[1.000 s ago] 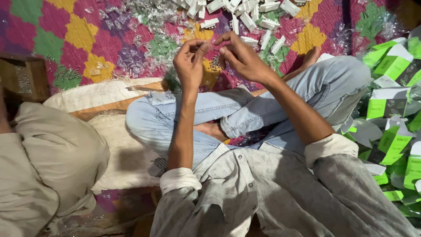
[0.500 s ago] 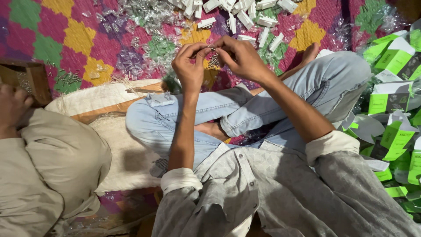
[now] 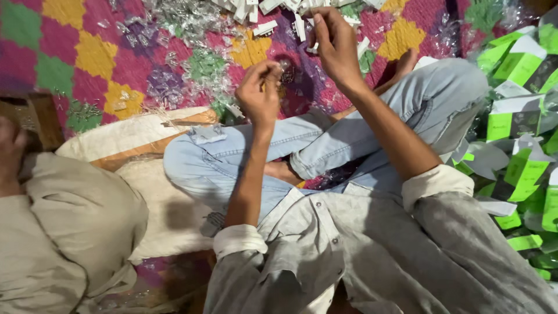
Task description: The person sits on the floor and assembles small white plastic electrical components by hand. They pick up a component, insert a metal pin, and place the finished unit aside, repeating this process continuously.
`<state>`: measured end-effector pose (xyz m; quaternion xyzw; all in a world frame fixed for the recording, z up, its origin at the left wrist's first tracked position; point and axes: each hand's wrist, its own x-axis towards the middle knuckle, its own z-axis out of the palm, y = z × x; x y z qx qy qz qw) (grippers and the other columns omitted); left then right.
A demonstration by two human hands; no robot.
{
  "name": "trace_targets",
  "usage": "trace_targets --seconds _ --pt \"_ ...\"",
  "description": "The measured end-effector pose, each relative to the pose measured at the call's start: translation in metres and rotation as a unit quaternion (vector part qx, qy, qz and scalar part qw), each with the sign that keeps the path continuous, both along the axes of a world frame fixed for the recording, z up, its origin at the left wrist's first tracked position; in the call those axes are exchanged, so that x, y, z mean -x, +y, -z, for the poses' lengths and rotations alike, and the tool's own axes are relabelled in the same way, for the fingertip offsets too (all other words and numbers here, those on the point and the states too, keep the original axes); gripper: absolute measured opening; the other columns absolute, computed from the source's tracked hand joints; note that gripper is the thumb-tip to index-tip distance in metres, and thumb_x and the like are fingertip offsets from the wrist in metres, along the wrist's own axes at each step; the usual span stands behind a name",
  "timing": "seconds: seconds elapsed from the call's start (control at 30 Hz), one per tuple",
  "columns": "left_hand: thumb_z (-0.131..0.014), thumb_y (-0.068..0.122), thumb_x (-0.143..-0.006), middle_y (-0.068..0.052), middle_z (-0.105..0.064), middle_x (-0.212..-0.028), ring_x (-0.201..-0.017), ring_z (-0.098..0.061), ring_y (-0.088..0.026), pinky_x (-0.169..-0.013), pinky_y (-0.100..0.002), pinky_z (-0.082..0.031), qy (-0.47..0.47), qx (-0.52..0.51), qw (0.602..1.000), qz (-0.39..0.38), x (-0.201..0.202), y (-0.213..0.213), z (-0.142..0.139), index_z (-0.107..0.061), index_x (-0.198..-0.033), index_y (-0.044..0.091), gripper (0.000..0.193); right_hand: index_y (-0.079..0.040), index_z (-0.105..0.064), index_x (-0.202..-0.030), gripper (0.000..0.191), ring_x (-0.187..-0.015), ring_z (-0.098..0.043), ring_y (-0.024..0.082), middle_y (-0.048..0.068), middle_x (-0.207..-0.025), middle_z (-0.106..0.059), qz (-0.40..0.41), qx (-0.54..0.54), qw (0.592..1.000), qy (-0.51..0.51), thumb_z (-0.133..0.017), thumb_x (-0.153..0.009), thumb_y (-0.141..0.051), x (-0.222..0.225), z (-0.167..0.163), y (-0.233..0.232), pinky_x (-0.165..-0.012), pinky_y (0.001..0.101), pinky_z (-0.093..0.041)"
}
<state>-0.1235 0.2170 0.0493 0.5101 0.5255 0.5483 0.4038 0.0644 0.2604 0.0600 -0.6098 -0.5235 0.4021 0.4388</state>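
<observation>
- Clear plastic wrapper: thin, crinkled, glossy film, pinched at the fingertips of the left hand, above the crossed knees. Its long axis cannot be told.
- Left hand: fingers drawn together, clamped on the wrapper.
- Right hand: raised higher, fingers curled together; whether it grips anything cannot be told.
- Woven mat: coarse, pink, yellow and green diamonds, strewn with small white pieces and loose clear film.
- Green-and-white cartons: folded card, piled beside the right knee.
- Jeans: light blue denim.
</observation>
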Motion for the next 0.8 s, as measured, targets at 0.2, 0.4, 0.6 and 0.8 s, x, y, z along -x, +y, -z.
trace_targets --seconds 0.2,0.4,0.6,0.8 --pt "-0.074 0.005 -0.097 -0.007 -0.071 -0.092 -0.077 -0.066 -0.011 -0.065 -0.024 -0.053 -0.249 0.123 0.96 0.022 0.012 0.016 0.026 -0.066 -0.111 -0.004 0.018 -0.005 -0.068 -0.123 0.023 -0.056 -0.043 0.002 -0.001 -0.089 -0.068 -0.164 0.122 0.97 0.128 -0.062 -0.105 -0.017 0.027 -0.02 -0.011 -0.047 0.0201 -0.034" --pt "-0.077 0.013 -0.098 -0.005 -0.071 -0.097 -0.084 -0.067 -0.009 -0.069 -0.022 -0.052 -0.235 0.128 0.961 0.074 0.007 0.014 0.03 -0.065 -0.115 -0.001 0.025 -0.003 -0.071 -0.116 0.015 -0.067 -0.05 0.001 -0.001 -0.094 -0.069 -0.164 0.071 0.981 0.07 -0.071 -0.104 -0.012 0.027 -0.028 -0.011 -0.056 0.0198 -0.04" --pt "-0.079 0.013 -0.095 -0.002 -0.071 -0.09 -0.077 -0.064 -0.006 -0.065 -0.02 -0.051 -0.138 0.137 0.978 0.071 0.01 0.015 0.024 -0.072 -0.108 -0.001 0.02 -0.002 -0.074 -0.103 0.011 -0.061 -0.046 0.005 0.005 -0.087 -0.064 -0.18 -0.021 0.982 -0.061 -0.08 -0.098 -0.01 0.017 -0.031 -0.012 -0.05 0.0225 -0.033" --pt "-0.076 0.01 -0.095 -0.004 -0.073 -0.086 -0.073 -0.065 -0.008 -0.065 -0.022 -0.052 -0.206 0.15 0.966 0.055 0.007 0.014 0.03 -0.074 -0.104 -0.002 0.016 -0.005 -0.073 -0.1 0.003 -0.058 -0.051 0.005 0.004 -0.08 -0.069 -0.112 0.066 0.99 0.05 -0.075 -0.099 -0.007 0.028 -0.012 -0.019 -0.048 0.023 -0.037"
